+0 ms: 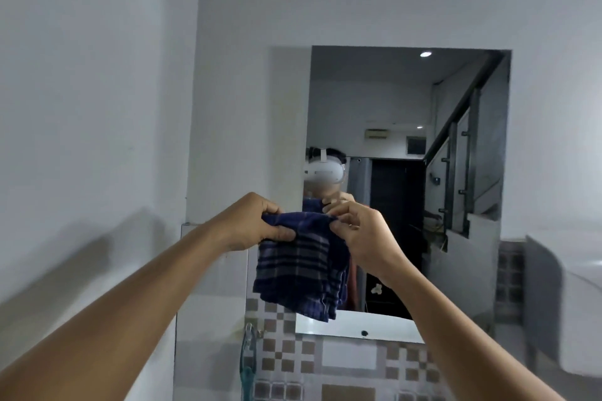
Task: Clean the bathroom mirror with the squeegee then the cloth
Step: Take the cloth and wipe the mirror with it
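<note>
A dark blue checked cloth [299, 267] hangs folded in front of the lower left part of the wall mirror [407, 127]. My left hand [257, 225] pinches its top left corner and my right hand [361, 231] pinches its top right corner, both raised at chest height. The cloth is held a little in front of the glass; I cannot tell whether it touches. A teal-handled tool, perhaps the squeegee [248, 365], hangs on the tiled wall below and to the left of the mirror.
The mirror reflects a person with a white headset, a staircase with a glass railing and a dark doorway. A white shelf [355, 329] runs under the mirror. Checked tiles [293, 365] cover the wall below. White walls stand at the left and above.
</note>
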Action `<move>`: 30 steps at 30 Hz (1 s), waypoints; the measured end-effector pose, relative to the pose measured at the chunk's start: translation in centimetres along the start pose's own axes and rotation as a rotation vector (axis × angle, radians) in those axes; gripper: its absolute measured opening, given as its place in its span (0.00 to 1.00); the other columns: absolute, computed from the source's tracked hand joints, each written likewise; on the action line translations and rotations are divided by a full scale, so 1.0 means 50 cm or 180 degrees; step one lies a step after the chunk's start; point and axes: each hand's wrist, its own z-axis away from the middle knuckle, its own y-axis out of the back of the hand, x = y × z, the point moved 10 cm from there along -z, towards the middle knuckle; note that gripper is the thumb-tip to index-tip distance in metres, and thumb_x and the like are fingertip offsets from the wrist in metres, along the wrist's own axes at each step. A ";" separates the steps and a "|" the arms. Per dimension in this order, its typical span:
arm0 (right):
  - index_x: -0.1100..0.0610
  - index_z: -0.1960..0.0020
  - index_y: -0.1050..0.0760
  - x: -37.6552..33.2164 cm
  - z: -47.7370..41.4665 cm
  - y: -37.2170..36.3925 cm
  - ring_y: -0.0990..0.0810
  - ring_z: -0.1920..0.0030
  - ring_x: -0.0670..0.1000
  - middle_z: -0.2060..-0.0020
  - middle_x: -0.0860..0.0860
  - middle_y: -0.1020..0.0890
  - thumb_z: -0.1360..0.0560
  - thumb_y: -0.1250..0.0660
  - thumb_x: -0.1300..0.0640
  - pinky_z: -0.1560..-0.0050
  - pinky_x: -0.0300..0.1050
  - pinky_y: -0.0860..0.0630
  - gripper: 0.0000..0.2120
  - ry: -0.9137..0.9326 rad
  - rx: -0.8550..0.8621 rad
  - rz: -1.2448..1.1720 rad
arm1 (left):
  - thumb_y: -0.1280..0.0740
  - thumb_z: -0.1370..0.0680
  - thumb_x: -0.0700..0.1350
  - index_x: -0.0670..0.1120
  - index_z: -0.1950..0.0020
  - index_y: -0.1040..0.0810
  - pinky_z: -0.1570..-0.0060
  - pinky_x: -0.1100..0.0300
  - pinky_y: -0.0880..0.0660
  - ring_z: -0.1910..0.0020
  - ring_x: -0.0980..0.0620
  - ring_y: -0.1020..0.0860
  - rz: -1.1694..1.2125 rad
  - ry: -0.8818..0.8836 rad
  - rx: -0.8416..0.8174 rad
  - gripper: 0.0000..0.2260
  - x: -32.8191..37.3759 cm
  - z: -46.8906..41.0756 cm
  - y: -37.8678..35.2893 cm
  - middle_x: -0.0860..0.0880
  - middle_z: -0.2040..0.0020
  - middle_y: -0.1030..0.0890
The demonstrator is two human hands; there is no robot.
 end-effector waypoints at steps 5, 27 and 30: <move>0.41 0.48 0.23 -0.001 0.012 0.085 0.16 0.55 0.53 0.56 0.47 0.15 0.21 0.40 0.48 0.53 0.62 0.18 0.08 -0.0124 0.0331 -0.0063 | 0.24 0.28 0.47 0.47 0.61 0.16 0.55 0.54 0.22 0.61 0.47 0.19 0.0119 -0.0226 0.0093 0.05 0.119 -0.061 -0.011 0.47 0.62 0.16; 0.49 0.31 0.31 -0.115 -0.096 0.234 0.37 0.25 0.57 0.25 0.54 0.37 0.18 0.45 0.45 0.27 0.54 0.34 0.18 0.0523 0.1860 0.0895 | 0.24 0.27 0.46 0.48 0.56 0.15 0.49 0.53 0.20 0.54 0.49 0.16 0.0272 -0.0594 0.0766 0.03 0.383 -0.265 0.088 0.48 0.56 0.14; 0.52 0.20 0.45 -0.125 -0.125 0.189 0.56 0.19 0.55 0.19 0.55 0.49 0.20 0.54 0.39 0.20 0.58 0.55 0.32 0.0818 0.1704 0.1866 | 0.23 0.27 0.46 0.48 0.54 0.14 0.49 0.54 0.21 0.52 0.50 0.17 0.0248 -0.0667 0.0800 0.04 0.403 -0.296 0.108 0.49 0.54 0.14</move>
